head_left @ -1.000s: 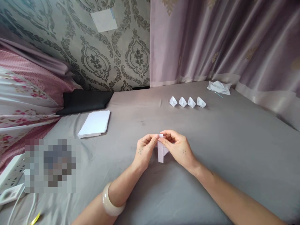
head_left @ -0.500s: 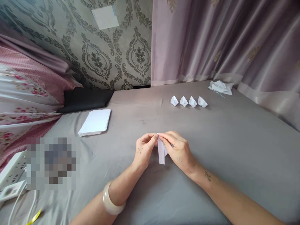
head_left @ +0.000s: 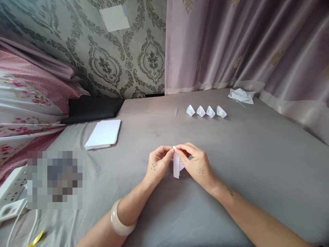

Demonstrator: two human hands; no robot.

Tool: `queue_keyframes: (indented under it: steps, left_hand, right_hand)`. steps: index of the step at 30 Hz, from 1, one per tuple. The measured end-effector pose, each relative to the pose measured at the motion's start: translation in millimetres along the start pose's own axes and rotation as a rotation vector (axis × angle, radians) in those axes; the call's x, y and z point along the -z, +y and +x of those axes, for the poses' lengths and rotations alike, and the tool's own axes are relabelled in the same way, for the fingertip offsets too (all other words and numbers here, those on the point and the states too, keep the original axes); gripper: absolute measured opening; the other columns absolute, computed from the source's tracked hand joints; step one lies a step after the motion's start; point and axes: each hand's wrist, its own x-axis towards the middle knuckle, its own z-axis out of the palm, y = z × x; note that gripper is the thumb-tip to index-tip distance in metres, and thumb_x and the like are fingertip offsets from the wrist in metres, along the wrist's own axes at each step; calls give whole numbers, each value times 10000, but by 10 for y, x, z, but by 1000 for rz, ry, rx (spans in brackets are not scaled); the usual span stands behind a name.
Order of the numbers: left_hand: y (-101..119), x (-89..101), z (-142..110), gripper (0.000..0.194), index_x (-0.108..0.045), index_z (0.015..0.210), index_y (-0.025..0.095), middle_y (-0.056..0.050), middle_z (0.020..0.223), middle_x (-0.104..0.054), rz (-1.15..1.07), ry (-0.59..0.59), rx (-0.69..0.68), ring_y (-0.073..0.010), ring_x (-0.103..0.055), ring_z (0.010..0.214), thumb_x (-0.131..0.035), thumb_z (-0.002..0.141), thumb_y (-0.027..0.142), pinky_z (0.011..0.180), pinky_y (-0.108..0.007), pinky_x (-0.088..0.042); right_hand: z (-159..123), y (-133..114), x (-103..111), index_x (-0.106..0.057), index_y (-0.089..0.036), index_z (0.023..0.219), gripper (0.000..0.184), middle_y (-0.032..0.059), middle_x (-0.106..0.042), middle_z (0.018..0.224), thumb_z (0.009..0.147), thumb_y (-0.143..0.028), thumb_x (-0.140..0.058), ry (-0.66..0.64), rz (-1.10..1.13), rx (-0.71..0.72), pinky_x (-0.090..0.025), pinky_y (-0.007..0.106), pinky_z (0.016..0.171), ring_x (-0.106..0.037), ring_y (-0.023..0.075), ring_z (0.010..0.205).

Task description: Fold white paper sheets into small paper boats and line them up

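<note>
While L fingers [head_left: 169,154] & R fingers [head_left: 182,156] pinch folded paper [head_left: 176,168], gripped at far end, rest juts below, btwn them.

At the frame's centre, the folded paper [head_left: 176,166] is white with a faint lilac tint, and the left hand [head_left: 157,163] and right hand [head_left: 195,163] each bear a cluster of dark dots. The bangle [head_left: 120,221] at lower left is cream, the sheet [head_left: 244,164] plain grey, the paper boats [head_left: 201,111] right of upper centre and the paper stack [head_left: 104,133] at left white. Grey wallpaper [head_left: 105,65] at upper left has a darker damask pattern, the upper-right curtain [head_left: 205,41] is mauve with gold leaf motifs, and the far-left fabric [head_left: 25,99] shows pink flowers on white.
</note>
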Motion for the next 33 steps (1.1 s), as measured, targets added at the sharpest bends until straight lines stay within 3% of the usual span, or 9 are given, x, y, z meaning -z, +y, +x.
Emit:
queue_keyframes:
  steps: [11,16,21,23,26,29,33]
  left_hand:
    - [-50,17,-8,212,-723,773,141,-52,747,-692,59,15,0,-149,-610,703,-750,724,346,676,-260,-494]
    - [-18,-8,-6,228,-737,904,168,-45,784,-700,9,-26,-26,-153,-607,713,-744,732,317,710,-283,-501]
    - [-1,24,-2,132,-721,764,177,-31,759,-651,218,-23,-205,-146,-567,745,-697,782,305,727,-255,-443]
    - [-16,26,-12,153,-680,727,175,-15,716,-618,293,22,-255,-130,-532,711,-675,802,309,709,-240,-415]
    - [-59,11,-17,198,-632,757,171,-7,718,-601,236,38,-170,-125,-521,695,-649,817,360,672,-232,-405]
    - [-75,6,3,247,-595,789,167,5,720,-579,128,-4,-33,-114,-505,665,-649,808,407,623,-220,-389]
    - [3,36,24,301,-546,714,167,23,655,-484,187,-99,-22,-103,-426,622,-606,840,434,589,-220,-342]
  right_hand:
    - [33,-47,44,-699,-203,829,199,14,-640,849,871,-336,-556,-102,214,-240,-460,222,601,-587,119,690]
    - [44,-39,56,-678,-170,806,242,22,-657,791,867,-364,-546,-150,261,-340,-465,242,638,-597,137,696]
    - [42,-35,27,-669,-157,838,272,22,-669,756,839,-411,-571,-152,260,-423,-456,250,621,-585,143,674]
    - [39,-43,19,-666,-157,827,283,18,-659,736,840,-421,-563,-172,235,-427,-446,247,603,-572,139,654]
    - [39,-46,20,-661,-165,788,293,17,-641,726,859,-418,-531,-205,168,-369,-433,245,588,-560,139,654]
    - [45,-25,28,-655,-178,763,285,13,-624,725,878,-391,-504,-214,52,-286,-417,242,583,-548,136,659]
    - [61,-9,49,-623,-189,751,259,-4,-603,698,884,-367,-490,-270,3,-230,-393,232,557,-524,122,631]
